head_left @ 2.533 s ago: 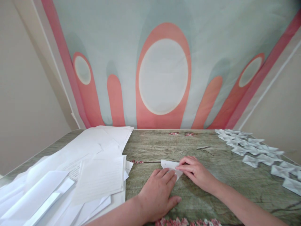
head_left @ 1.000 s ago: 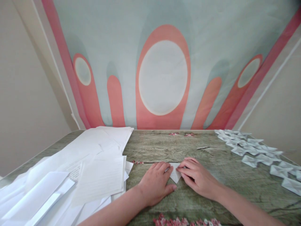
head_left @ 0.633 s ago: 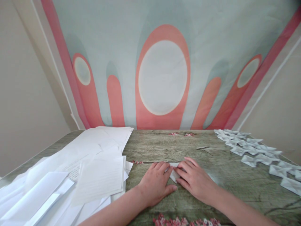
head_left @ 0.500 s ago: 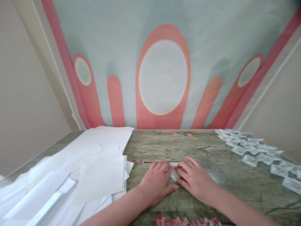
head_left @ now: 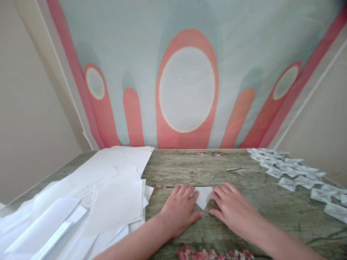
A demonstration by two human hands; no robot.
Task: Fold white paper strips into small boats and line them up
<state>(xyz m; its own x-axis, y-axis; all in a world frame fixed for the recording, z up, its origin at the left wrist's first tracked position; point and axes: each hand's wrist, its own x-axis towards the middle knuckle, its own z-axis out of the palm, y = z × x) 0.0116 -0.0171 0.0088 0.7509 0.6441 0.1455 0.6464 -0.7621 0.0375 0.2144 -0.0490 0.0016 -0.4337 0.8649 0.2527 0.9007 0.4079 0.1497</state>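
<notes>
A small folded piece of white paper (head_left: 203, 197) lies flat on the table, its lower end coming to a point. My left hand (head_left: 180, 207) rests over its left side, fingers stretched out and thumb apart, with the forefinger on the paper's edge. On the other side, my right hand (head_left: 231, 207) lies with fingers spread, the tips touching or just beside the paper's right edge. Both outer edges of the paper are partly hidden under the fingers.
Loose white sheets and strips are heaped in a paper pile (head_left: 114, 202) on the left of the wood-patterned table (head_left: 189, 169). Several folded paper pieces (head_left: 292, 171) stand in rows along the right edge. A printed backdrop (head_left: 187, 86) rises behind.
My right hand, earlier pinching and then pressing over the folded paper, has drawn back to the right, uncovering it. The left hand shifted slightly left early on and now stays in place.
</notes>
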